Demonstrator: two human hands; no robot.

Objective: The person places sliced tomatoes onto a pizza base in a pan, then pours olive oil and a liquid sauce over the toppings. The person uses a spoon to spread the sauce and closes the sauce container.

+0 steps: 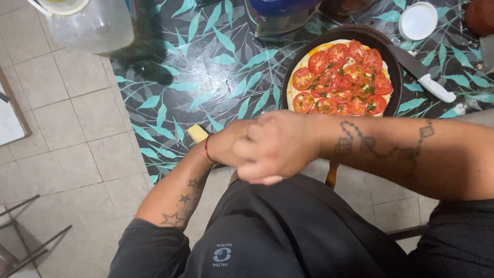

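My right hand [275, 146] is closed into a fist and lies over my left hand [222, 146], hiding most of it. Both are pressed together just in front of the table's near edge, above my dark shirt. Nothing shows between the fingers. My left wrist wears a red string. A small pale yellow block [197, 133] lies at the table edge beside my left wrist. Beyond my hands a dark round pan [393, 67] holds a pizza [339, 77] covered with tomato slices and green herbs.
The table [216, 77] has a black cloth with teal leaves. A white-handled knife [435, 87] lies to the right of the pan, with a white lid [418, 20] behind it. A clear jug [87, 23] and a blue container [280, 7] stand at the back. Metal stool legs [25, 242] stand on the tiled floor.
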